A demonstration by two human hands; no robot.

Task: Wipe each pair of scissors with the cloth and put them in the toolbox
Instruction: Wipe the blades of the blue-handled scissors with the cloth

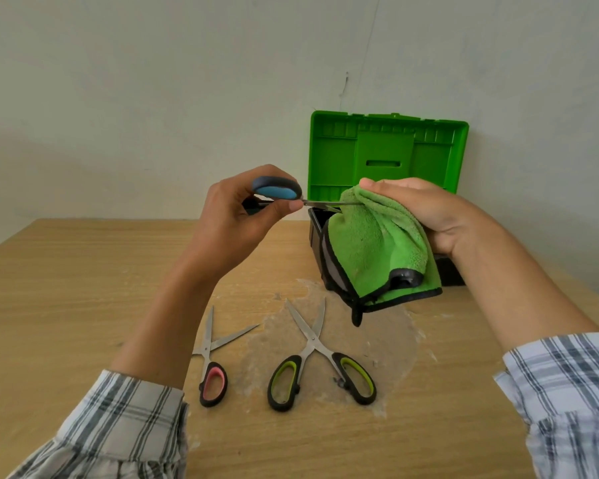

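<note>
above the wooden table [66,288], a bit out in front of the open toolbox [389,153], the left hand [236,216] is holding up the blue-handled scissors [277,193], fingers curled around the handle and thumb pressing near the pivot, blades pointing right. the right hand [426,212] is gripping the green cloth [374,250], bunched up with its fingers closed over the top, and the blade tips are running right into the fold of the cloth under those fingers, so you can't really see the very ends. the rest of the cloth is hanging down loose, its dark trim dangling in front of the toolbox's black base. the toolbox is sitting at the back of the table against the wall [153,81], green lid standing up. down on the table nearer the person, the pink-handled scissors [212,361] are lying with blades spread open, partly tucked behind the left forearm, and just to their right the yellow-green-handled scissors [317,357] are lying open too, on a pale worn patch [377,337] of the tabletop. both plaid sleeves [118,426] are showing at the bottom corners.
</note>
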